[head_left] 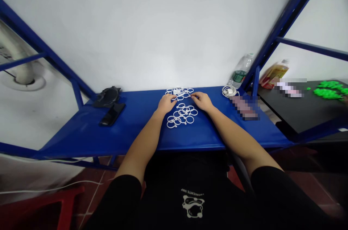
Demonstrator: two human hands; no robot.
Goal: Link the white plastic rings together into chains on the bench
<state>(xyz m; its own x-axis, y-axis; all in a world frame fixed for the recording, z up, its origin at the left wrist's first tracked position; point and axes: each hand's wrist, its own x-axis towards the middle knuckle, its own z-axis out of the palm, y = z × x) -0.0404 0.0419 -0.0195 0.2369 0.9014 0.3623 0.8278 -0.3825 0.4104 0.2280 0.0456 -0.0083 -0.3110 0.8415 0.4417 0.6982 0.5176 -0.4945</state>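
Several thin white plastic rings, each with a small knob, lie on the blue table in two groups. The far pile (179, 92) is heaped against the wall, and the near group (181, 115) is spread between my forearms. My left hand (166, 104) is at the left edge of the far pile, fingers curled and closed at a white ring. At that pile's right edge, my right hand (202, 101) pinches the rim of another white ring between thumb and index finger. Both hands rest low, close to the tabletop.
On the left lie a black phone (112, 114) and a dark object (108, 95). A water bottle (241, 72), a coiled white cable (230, 91) and a blurred pinkish item (245, 107) are right. Blue frame posts (255, 86) flank the table; bright green pieces (330, 89) lie beyond.
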